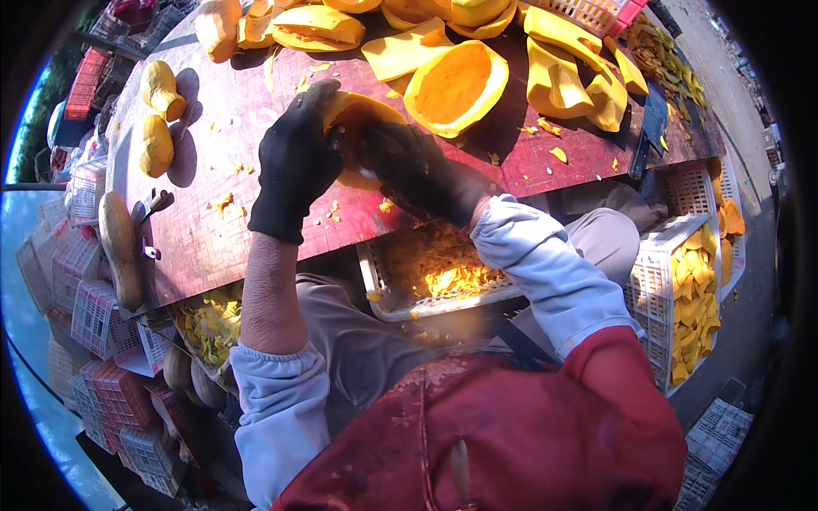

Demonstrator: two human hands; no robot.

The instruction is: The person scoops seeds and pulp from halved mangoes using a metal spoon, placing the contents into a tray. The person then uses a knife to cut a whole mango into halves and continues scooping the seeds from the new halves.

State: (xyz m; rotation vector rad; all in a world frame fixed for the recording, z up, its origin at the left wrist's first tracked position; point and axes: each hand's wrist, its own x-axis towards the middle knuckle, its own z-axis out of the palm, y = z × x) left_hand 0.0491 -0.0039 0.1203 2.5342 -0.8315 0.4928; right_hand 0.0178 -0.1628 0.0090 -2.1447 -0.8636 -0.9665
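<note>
My left hand (294, 160), in a black glove, grips the left rim of a hollowed piece of peeled pumpkin (367, 108), with its orange inside turned towards me. Over the piece's hollow is my right hand (415, 166), also black-gloved and blurred, its fingers curled. A small shiny edge at its fingertips looks like a metal tool (368, 173), mostly hidden by the glove. Just beyond lies a scooped-out pumpkin half (457, 86), hollow side up, on the red tabletop (255, 211). Beneath the table edge, a white plastic crate (441, 303) holds orange pulp and scraps.
More peeled pumpkin pieces (556, 76) crowd the far side. Two small peeled squashes (160, 92), an unpeeled long squash (119, 249) and a peeler (153, 204) lie at left. A broad blade (650, 121) is near the right edge. A crate (652, 306) of cut pieces stands right.
</note>
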